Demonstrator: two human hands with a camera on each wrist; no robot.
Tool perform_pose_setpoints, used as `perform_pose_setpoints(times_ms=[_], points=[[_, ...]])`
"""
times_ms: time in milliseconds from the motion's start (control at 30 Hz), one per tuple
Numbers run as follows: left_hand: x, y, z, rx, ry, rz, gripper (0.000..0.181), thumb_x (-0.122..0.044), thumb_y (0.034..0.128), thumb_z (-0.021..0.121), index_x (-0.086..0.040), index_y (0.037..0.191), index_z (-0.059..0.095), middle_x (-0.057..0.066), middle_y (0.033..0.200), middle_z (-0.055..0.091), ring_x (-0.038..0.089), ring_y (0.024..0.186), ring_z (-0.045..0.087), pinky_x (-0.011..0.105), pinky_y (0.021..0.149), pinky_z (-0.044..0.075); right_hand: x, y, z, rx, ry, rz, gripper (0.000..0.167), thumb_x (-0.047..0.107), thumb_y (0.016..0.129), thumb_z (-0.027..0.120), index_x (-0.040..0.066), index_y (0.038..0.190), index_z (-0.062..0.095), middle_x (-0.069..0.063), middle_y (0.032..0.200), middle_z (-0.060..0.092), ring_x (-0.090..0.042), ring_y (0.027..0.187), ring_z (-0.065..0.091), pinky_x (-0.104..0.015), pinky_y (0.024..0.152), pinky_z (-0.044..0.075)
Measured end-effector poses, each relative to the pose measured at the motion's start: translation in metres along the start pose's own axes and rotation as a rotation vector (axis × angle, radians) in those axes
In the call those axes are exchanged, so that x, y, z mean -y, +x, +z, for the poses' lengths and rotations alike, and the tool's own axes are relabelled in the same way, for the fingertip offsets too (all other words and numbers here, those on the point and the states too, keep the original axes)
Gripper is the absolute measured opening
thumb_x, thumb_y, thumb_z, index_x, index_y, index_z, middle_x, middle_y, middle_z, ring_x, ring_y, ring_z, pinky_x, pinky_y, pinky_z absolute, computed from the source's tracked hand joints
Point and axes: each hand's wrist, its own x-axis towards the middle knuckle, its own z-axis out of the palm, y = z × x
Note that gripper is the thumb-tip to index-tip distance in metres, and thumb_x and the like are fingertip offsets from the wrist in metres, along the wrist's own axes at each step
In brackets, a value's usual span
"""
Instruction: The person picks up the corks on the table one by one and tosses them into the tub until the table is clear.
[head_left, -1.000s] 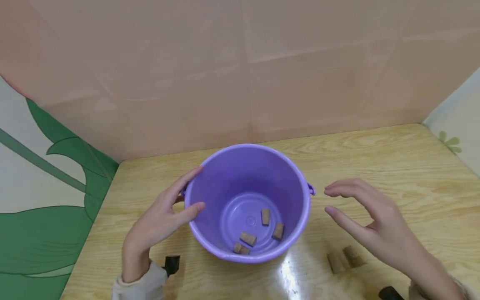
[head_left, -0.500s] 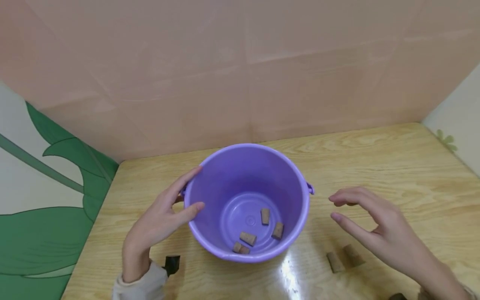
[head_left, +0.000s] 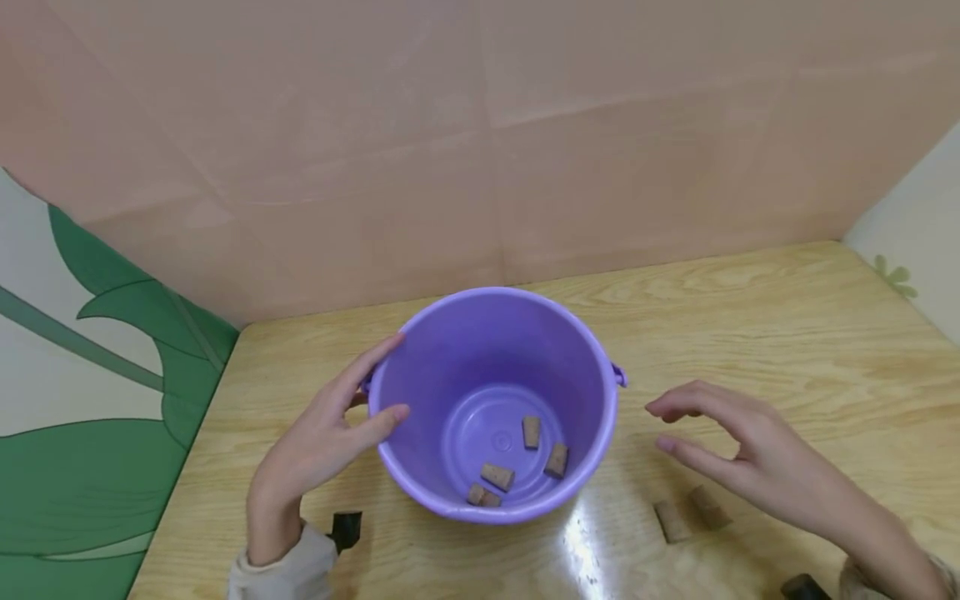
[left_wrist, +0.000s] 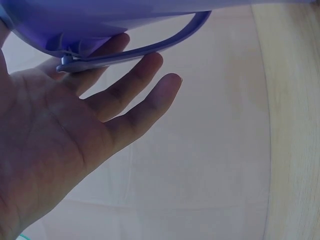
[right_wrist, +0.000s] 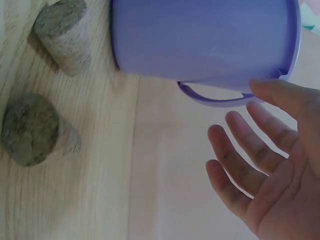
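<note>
A purple bucket [head_left: 495, 358] stands on the table. Several brown corks [head_left: 531, 433] lie on its bottom. My left hand [head_left: 318, 442] holds the bucket's rim at the left side, thumb over the inside and fingers outside by the handle joint. In the left wrist view, the handle [left_wrist: 175, 41] hangs down across those fingers. To the right of the bucket, apart from it, my right hand [head_left: 750, 454] hovers with relaxed, spread fingers and nothing in it. Two more corks lie on the table below that hand, a left cork [head_left: 670, 522] and a right cork [head_left: 708, 507].
The wood-grain table [head_left: 787, 333] extends to both sides of the bucket. A beige covering [head_left: 487, 167] rises behind it. At the left is a panel with green leaves [head_left: 82, 475], and a pale panel [head_left: 918, 242] borders the right side.
My right hand has dropped slightly, drawing back a little and then shifting left again. My left hand, the bucket and the corks stay in place.
</note>
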Motion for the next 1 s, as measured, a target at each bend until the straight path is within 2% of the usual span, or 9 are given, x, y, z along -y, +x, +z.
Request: perform_pose_setpoints(times_ms=[167, 367, 500, 633, 767, 1000], points=[[0.001, 0.000, 0.000, 0.000, 0.002, -0.003, 0.070, -0.022, 0.0958, 0.065, -0.030, 0.156, 0.031, 0.005, 0.145, 0.052, 0.020, 0.114, 0.060, 0.043, 0.097, 0.051, -0.008, -0.002, 0.002, 0.067, 0.006, 0.014, 0.048, 0.007, 0.079, 0.082, 0.033, 0.116, 0.065, 0.020, 0.109, 0.066, 0.001, 0.101, 0.060, -0.008, 0.086, 0.043], [0.000, 0.000, -0.001, 0.002, -0.001, -0.009, 0.070, -0.022, 0.0957, 0.065, -0.029, 0.156, 0.030, 0.006, 0.144, 0.052, 0.022, 0.114, 0.060, 0.043, 0.096, 0.052, -0.016, -0.004, 0.006, 0.111, 0.028, -0.029, 0.048, 0.009, 0.078, 0.083, 0.030, 0.116, 0.064, 0.017, 0.107, 0.067, -0.002, 0.099, 0.061, -0.009, 0.089, 0.043], [-0.001, 0.000, -0.001, 0.003, -0.002, -0.011, 0.070, -0.022, 0.0958, 0.065, -0.029, 0.156, 0.030, 0.006, 0.145, 0.051, 0.022, 0.114, 0.060, 0.043, 0.096, 0.052, -0.020, -0.006, 0.006, 0.144, 0.014, -0.033, 0.048, 0.014, 0.077, 0.084, 0.031, 0.117, 0.063, 0.018, 0.109, 0.068, -0.003, 0.099, 0.062, -0.014, 0.086, 0.048], [-0.001, -0.001, -0.001, 0.003, 0.004, -0.014, 0.070, -0.022, 0.0960, 0.065, -0.030, 0.156, 0.030, 0.006, 0.146, 0.051, 0.021, 0.114, 0.060, 0.044, 0.096, 0.052, -0.028, -0.011, 0.007, 0.246, 0.011, -0.030, 0.047, 0.024, 0.079, 0.083, 0.028, 0.121, 0.061, 0.016, 0.114, 0.067, -0.004, 0.104, 0.061, -0.023, 0.084, 0.053], [0.000, -0.002, -0.002, 0.002, 0.012, -0.013, 0.069, -0.022, 0.0962, 0.064, -0.030, 0.156, 0.030, 0.005, 0.147, 0.050, 0.020, 0.115, 0.060, 0.044, 0.097, 0.051, -0.037, -0.016, 0.008, 0.356, 0.058, -0.023, 0.049, 0.033, 0.081, 0.080, 0.025, 0.125, 0.060, 0.013, 0.119, 0.065, -0.004, 0.111, 0.059, -0.028, 0.087, 0.054], [0.000, -0.003, -0.002, -0.002, 0.022, -0.013, 0.069, -0.022, 0.0963, 0.064, -0.031, 0.156, 0.030, 0.004, 0.145, 0.052, 0.020, 0.114, 0.060, 0.041, 0.097, 0.052, -0.049, -0.022, 0.012, 0.497, 0.111, 0.057, 0.060, 0.046, 0.080, 0.078, 0.021, 0.131, 0.056, 0.001, 0.127, 0.064, -0.007, 0.116, 0.056, -0.032, 0.086, 0.056]])
